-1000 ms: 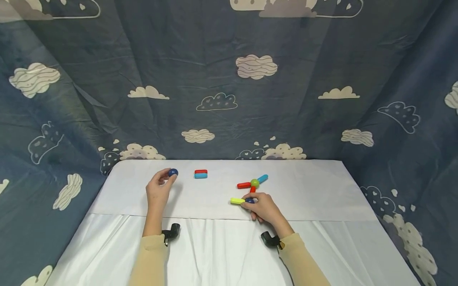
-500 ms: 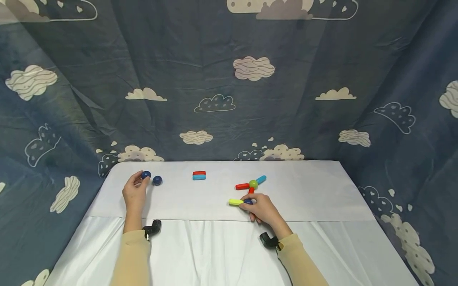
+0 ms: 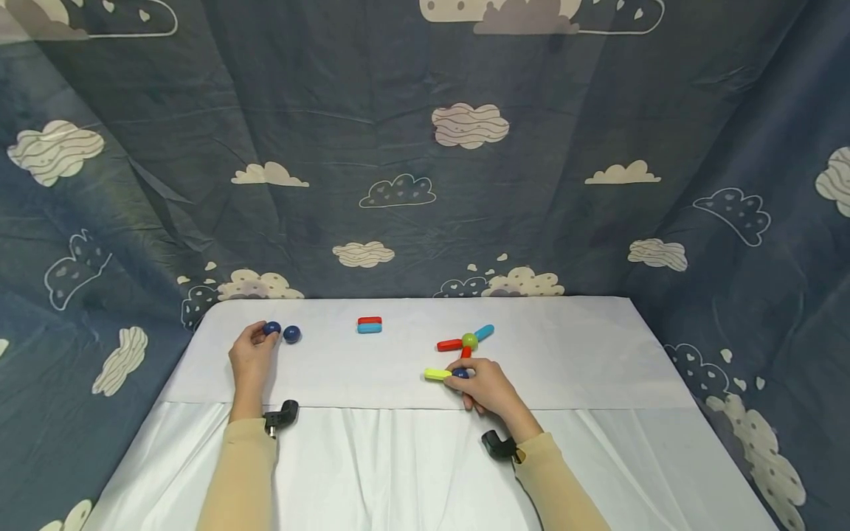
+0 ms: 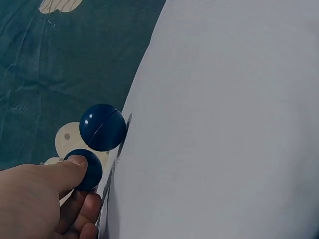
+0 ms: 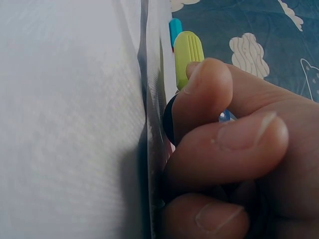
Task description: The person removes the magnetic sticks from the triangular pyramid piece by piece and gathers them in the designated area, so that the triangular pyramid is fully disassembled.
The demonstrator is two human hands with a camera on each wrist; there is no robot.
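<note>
By the left hand (image 3: 251,360) a blue ball (image 3: 271,327) was pinched just beside a second ball (image 3: 291,335), apparently for placing, while by the right hand (image 3: 488,387) a third ball (image 3: 460,374) was held at the yellow stick (image 3: 435,375), near the green ball (image 3: 470,341); careful left-hand release seemed called for.

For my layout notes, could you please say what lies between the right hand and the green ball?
The head view shows a red stick there, touching the green ball.
</note>
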